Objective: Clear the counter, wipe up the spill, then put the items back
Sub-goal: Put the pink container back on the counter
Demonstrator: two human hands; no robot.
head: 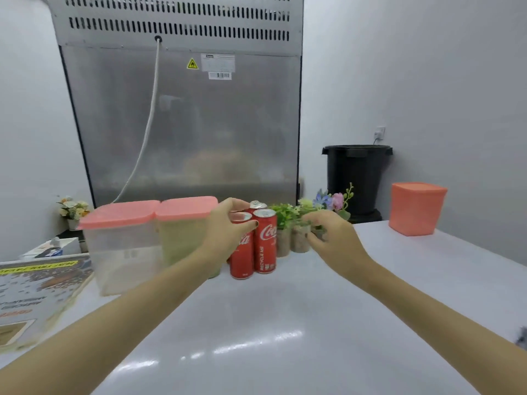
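Wiping looks done; things stand at 12 o'clock.
Left hand (225, 229) grip holds a tall red metal can (242, 262); right hand (333, 238) grip pinches a small grey plant pot (299, 244).

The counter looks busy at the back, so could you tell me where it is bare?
Free: the wide near counter in front of the cans, and the stretch between the flower pots and the orange tub. Crowded: the back row of pink-lidded containers, cans and pots.
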